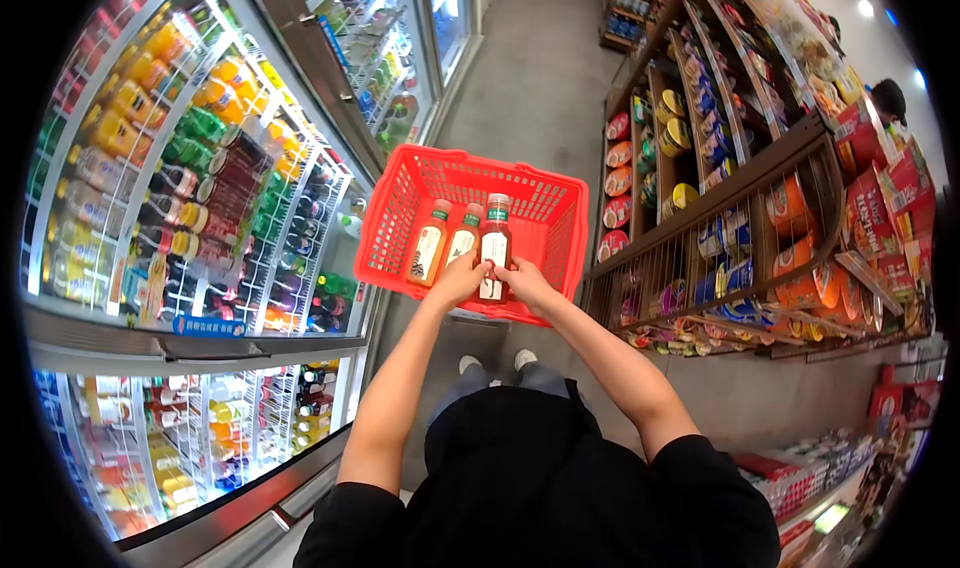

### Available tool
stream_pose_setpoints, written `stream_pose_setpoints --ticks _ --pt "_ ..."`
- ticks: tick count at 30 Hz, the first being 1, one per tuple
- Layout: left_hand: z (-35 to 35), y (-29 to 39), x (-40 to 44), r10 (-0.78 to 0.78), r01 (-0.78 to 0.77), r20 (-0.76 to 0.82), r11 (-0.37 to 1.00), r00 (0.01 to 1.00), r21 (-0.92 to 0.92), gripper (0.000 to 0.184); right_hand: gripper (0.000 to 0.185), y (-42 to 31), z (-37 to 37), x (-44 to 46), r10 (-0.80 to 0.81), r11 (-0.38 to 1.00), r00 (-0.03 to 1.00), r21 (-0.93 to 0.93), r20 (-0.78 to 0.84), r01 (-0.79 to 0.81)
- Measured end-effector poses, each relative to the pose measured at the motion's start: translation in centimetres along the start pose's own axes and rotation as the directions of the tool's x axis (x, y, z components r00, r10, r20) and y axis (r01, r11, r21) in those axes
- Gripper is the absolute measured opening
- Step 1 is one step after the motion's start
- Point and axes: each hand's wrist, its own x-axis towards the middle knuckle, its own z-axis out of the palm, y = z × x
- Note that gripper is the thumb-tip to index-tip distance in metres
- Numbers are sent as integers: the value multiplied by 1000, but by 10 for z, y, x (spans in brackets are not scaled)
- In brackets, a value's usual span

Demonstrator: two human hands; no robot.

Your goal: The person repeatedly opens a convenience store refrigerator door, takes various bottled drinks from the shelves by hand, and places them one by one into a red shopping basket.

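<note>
Left hand [462, 278] and right hand [522, 283] clasp the lower end of a dark red bottle [495, 233] at the near side of the red basket [545, 233]. An orange bottle [428, 243] and a middle bottle [465, 236] lie left of it; left-hand contact with the latter is unclear. Drinks cooler [260, 347] stands left.

I held my left arm [392, 388] and right arm [622, 363] out and down before me, slanting inward, so that my wrists [540, 300] sat closer together than my elbows [652, 408]. My left hand [460, 278] and right hand [523, 282] nearly met, fingers curled into a grip, thumbs [502, 272] near each other.
</note>
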Motion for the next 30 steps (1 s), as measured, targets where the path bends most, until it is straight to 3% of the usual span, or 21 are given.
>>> stream_pose_setpoints --ticks 2,4,6,9,11,13,15,16,20,23,24,26,30 --pt "-6 0 15 -66 70 84 996 994 -49 41 39 8 5 11 58 996 996 74 -61 -54" --pt "-9 -8 34 -131 100 148 975 980 198 38 38 17 5 24 114 993 989 17 -89 -113" --pt "-6 -33 64 -178 125 201 960 963 252 38 42 34 3 47 175 976 977 -111 -123 -188" --pt "-7 -40 78 -247 131 249 906 937 403 39 44 10 7 38 287 958 954 -4 -83 -288" --pt "-2 -38 76 -151 34 209 878 966 477 41 39 38 -1 65 299 949 950 -76 -93 -306" --pt "2 -33 78 -177 -16 296 835 939 550 43 32 28 -7 67 400 916 917 30 7 -400" --pt "12 -52 84 14 -205 288 737 957 644 44 24 26 -11 69 454 890 890 17 40 -455" --pt "18 -57 84 -14 -110 190 774 982 624 40 25 25 -10 67 443 895 896 48 14 -443" --pt "23 -69 85 -126 -24 187 768 974 640 33 31 54 -7 86 390 921 919 5 -59 -390" --pt "19 -59 75 -137 -103 295 733 946 672 30 36 39 -6 86 381 831 913 -377 -149 -408" --pt "15 -49 69 -181 -35 275 775 944 631 31 36 48 -5 90 385 829 912 -381 -143 -410" --pt "13 -43 68 -192 -10 243 764 951 645 32 38 80 -8 110 332 919 934 -179 -135 -353" --pt "18 -62 78 -191 65 122 753 974 655 33 43 108 -5 135 256 954 953 -114 -162 -276"
